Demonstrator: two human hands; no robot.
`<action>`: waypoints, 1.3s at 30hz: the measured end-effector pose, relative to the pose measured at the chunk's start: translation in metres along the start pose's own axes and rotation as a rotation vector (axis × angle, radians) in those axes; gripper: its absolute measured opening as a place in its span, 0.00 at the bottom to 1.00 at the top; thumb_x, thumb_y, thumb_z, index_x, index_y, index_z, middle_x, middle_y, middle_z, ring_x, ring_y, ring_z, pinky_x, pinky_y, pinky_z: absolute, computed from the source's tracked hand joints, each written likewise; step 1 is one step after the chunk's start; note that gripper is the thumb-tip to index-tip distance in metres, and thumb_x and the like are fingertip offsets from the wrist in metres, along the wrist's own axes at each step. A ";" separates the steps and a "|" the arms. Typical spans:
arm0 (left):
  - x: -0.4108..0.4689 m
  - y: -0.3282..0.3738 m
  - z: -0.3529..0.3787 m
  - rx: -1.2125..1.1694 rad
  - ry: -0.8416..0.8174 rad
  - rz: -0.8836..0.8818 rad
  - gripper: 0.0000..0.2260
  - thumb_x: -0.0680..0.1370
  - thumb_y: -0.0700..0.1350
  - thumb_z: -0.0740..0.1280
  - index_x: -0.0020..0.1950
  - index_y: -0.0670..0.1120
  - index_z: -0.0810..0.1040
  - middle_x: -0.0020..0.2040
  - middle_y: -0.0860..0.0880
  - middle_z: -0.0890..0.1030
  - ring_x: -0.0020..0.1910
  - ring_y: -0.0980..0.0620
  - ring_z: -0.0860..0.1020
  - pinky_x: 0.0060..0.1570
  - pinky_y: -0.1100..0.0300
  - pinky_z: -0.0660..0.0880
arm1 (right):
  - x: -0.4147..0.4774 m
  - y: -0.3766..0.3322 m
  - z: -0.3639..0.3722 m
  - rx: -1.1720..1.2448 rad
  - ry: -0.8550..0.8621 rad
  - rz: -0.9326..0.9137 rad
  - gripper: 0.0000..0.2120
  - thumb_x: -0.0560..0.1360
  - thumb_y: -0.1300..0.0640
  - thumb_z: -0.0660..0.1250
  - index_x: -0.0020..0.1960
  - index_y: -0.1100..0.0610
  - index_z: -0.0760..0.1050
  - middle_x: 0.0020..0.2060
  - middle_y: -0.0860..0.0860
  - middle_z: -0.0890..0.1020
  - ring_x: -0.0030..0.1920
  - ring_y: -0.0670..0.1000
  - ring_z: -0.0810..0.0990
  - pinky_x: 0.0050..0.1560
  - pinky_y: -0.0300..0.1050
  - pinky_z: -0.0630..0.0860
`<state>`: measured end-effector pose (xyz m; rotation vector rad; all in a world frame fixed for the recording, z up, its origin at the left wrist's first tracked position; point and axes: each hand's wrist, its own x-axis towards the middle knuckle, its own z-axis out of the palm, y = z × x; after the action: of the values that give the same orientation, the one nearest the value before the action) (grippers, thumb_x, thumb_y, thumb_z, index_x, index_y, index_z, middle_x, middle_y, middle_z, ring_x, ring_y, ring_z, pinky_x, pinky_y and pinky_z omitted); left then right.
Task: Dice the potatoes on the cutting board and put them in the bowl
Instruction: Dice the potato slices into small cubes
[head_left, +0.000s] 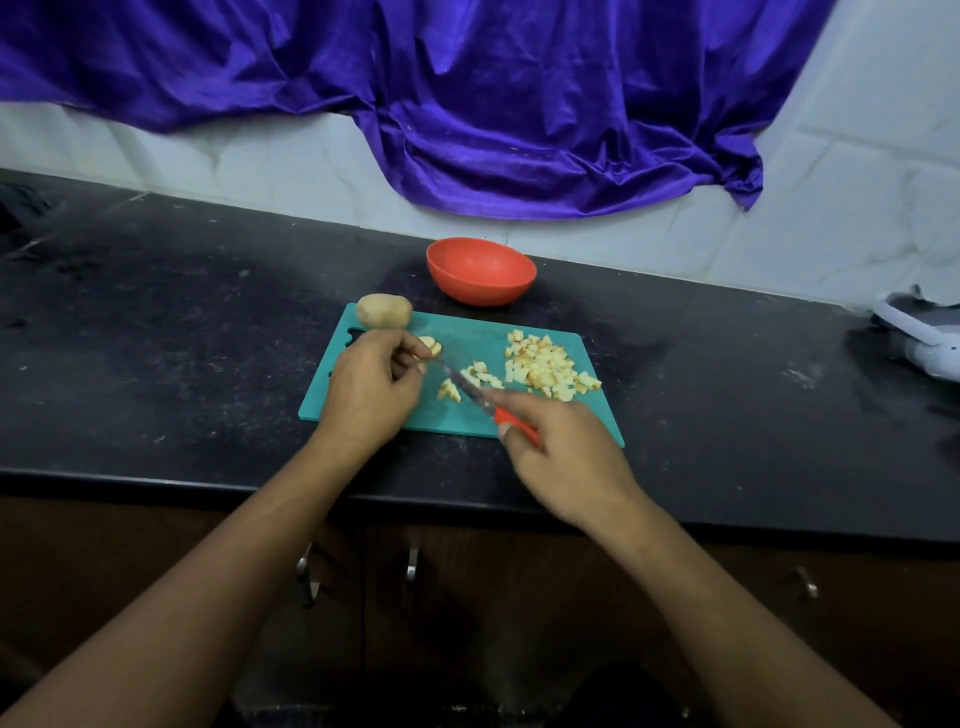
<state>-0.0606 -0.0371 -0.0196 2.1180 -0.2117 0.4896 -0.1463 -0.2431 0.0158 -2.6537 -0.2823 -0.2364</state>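
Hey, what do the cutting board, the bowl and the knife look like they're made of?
Cutting board: probably plastic, matte teal, even colour, moulded cut-outs at its left end. Bowl: likely plastic, smooth orange-red, faint sheen. Knife: handle looks like red plastic; blade greyish, perhaps metal, blurred.

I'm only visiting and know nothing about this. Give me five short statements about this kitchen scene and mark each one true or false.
1. The red bowl already holds diced potato. False: its inside looks empty, and the dice lie in a pile on the cutting board.
2. The right hand grips a knife with a red handle. True.
3. A whole potato sits at the board's far left corner. True.
4. The left hand lies flat and idle. False: its fingers pinch a small potato piece.
5. The board is brown wood. False: it is teal.
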 end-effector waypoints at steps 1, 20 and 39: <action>0.000 0.000 0.000 0.003 0.020 0.002 0.08 0.77 0.37 0.70 0.51 0.50 0.82 0.45 0.56 0.79 0.41 0.58 0.77 0.42 0.72 0.70 | -0.003 -0.003 0.000 -0.094 -0.016 -0.060 0.21 0.84 0.49 0.61 0.75 0.37 0.69 0.45 0.44 0.83 0.35 0.45 0.77 0.34 0.41 0.69; 0.002 0.000 0.002 0.032 0.023 -0.011 0.07 0.77 0.38 0.70 0.50 0.50 0.81 0.43 0.56 0.78 0.39 0.57 0.77 0.41 0.65 0.70 | 0.062 0.036 -0.010 -0.284 0.016 0.183 0.21 0.82 0.53 0.60 0.72 0.38 0.74 0.55 0.51 0.84 0.48 0.56 0.82 0.47 0.50 0.77; 0.002 0.002 0.001 0.057 0.010 -0.018 0.05 0.78 0.41 0.70 0.50 0.50 0.81 0.43 0.56 0.78 0.40 0.57 0.77 0.41 0.64 0.71 | 0.056 0.023 0.004 -0.075 0.035 0.130 0.14 0.82 0.51 0.64 0.66 0.42 0.80 0.49 0.47 0.85 0.39 0.49 0.80 0.43 0.49 0.79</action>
<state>-0.0594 -0.0386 -0.0179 2.1703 -0.1750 0.5010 -0.0867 -0.2520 0.0141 -2.7257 -0.0906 -0.2553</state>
